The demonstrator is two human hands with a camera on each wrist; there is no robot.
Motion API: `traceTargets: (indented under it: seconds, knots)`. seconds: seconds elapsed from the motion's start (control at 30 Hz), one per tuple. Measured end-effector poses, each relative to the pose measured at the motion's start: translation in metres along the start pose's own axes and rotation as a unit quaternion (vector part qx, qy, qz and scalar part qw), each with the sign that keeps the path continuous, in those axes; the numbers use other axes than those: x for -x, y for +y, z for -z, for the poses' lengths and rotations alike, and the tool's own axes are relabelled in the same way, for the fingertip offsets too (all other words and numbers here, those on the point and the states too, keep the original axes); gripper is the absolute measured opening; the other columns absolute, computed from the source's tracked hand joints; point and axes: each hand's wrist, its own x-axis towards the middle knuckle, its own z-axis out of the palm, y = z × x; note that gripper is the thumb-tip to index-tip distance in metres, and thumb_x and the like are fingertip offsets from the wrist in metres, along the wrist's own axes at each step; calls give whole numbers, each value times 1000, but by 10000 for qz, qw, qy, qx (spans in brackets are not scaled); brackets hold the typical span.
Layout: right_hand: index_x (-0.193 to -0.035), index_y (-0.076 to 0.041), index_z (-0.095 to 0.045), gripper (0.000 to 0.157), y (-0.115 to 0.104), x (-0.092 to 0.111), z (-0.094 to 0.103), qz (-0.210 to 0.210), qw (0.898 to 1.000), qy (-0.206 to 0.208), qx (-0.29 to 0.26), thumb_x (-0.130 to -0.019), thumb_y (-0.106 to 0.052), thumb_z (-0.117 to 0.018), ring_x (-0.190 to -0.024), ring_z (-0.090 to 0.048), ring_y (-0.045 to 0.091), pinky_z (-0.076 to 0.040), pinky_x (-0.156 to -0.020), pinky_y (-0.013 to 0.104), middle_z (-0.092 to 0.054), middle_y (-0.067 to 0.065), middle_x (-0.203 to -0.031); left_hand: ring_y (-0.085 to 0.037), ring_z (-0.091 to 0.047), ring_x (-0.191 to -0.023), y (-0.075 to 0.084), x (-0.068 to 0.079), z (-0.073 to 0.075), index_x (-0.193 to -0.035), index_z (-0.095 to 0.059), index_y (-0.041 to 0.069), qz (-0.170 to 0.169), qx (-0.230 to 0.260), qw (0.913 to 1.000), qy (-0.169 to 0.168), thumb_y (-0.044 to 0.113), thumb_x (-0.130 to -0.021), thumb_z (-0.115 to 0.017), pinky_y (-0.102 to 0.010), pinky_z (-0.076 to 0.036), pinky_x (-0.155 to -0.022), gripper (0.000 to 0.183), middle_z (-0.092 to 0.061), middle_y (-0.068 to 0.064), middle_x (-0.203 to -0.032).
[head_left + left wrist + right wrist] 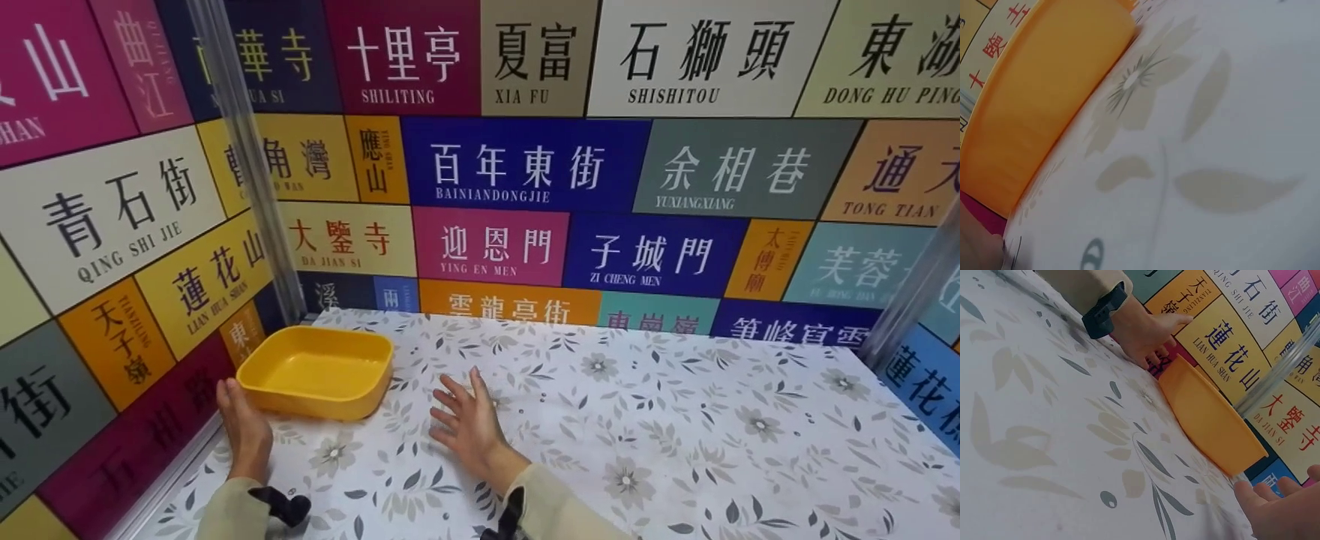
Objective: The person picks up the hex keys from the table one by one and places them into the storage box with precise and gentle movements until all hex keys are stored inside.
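Observation:
A yellow rectangular plastic basin [315, 405] with rounded corners sits at the table's far left, and nothing shows inside it. Beside its near left corner is my left hand [247, 435], fingers extended along the outer wall; whether they touch it is hard to tell. My right hand [472, 427] is held to the right of the basin, fingers spread, holding nothing and apart from it. The left wrist view shows the outer wall of the basin [1044, 84] close up. In the right wrist view the basin [1207, 416] stands between both hands.
A white tablecloth [675, 420] with grey flowers and leaves covers the table. Panels of coloured signs [525, 165] stand along the back and left. A clear vertical post [255, 165] rises at the corner behind the basin. Dark straps [281, 506] are on the wrists.

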Motion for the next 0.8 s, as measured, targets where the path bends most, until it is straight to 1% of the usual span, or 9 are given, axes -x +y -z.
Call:
traceTargets:
  seconds: [0.07, 0.17, 0.23, 0.27, 0.43, 0.5, 0.57, 0.67, 0.8]
  knots:
    - [-162, -14, -22, 84, 3, -4, -1, 4, 10000, -6, -82, -100, -69, -19, -156, -16, 42, -21, -126, 58, -15, 19, -169, -27, 12, -159, 0, -3, 1, -162, 15, 21, 125, -111, 9998, -94, 61, -104, -6, -47, 8, -129, 74, 15, -5, -171]
    - [-163, -12, -20, 79, 7, -10, -4, 40, 9998, 17, -180, -102, -64, -24, -156, -14, 42, -19, -127, 57, -14, 19, -170, -27, 12, -159, 1, -8, 3, -162, 13, 22, 182, -306, 9993, -150, 62, -103, -7, -48, 7, -129, 74, 14, -3, -171]
    - [-162, -12, -20, 75, 11, -15, -7, 91, 9997, 67, -238, -103, -58, -29, -156, -14, 42, -18, -127, 55, -14, 19, -170, -28, 8, -159, 3, -11, 4, -162, 12, 22, 314, -378, 9987, -159, 64, -103, -10, -49, 4, -130, 76, 13, -3, -171]
    - [-163, -12, -20, 75, 13, -18, -9, 85, 9997, 99, -227, -103, -56, -32, -156, -15, 42, -18, -128, 55, -14, 19, -170, -30, 5, -160, 4, -13, 5, -163, 11, 21, 316, -385, 9986, -160, 63, -103, -13, -49, 2, -130, 76, 11, -5, -172]
    - [-163, -15, -18, 76, 30, -27, -20, 133, 9998, 86, 144, -101, -47, -49, -156, -15, 42, -20, -127, 52, -14, 18, -170, -31, -10, -159, 0, -19, 13, -163, 8, 21, 599, -320, 9976, -94, 60, -104, -26, -49, -14, -129, 80, 2, -7, -173]
    - [-163, -15, -17, 79, 36, -28, -23, 189, 9992, 49, 338, -100, -43, -56, -156, -15, 43, -20, -127, 52, -13, 19, -169, -30, -11, -159, -3, -21, 15, -163, 8, 20, 655, -309, 9973, -73, 59, -104, -29, -48, -15, -129, 80, 1, -6, -173]
    - [-163, -15, -19, 80, 41, -30, -26, 282, 9985, 76, 462, -99, -39, -60, -155, -16, 43, -21, -126, 53, -13, 21, -169, -29, -11, -159, -5, -22, 14, -163, 8, 21, 648, -303, 9974, -69, 59, -103, -29, -48, -15, -129, 80, 1, -5, -173]
    - [-162, -15, -21, 81, 46, -34, -29, 364, 9972, 265, 605, -97, -37, -64, -155, -21, 41, -24, -125, 53, -14, 22, -168, -30, -13, -159, -6, -22, 11, -163, 7, 19, 540, -240, 9982, -144, 57, -104, -31, -47, -17, -129, 80, -1, -6, -173]
    - [-162, -16, -23, 80, 51, -39, -29, 422, 9949, 411, 815, -97, -32, -66, -155, -22, 39, -26, -124, 54, -16, 22, -168, -31, -18, -157, -7, -21, 7, -164, 0, 16, 393, -180, 9988, -247, 50, -106, -34, -46, -20, -128, 75, -8, -10, -172]
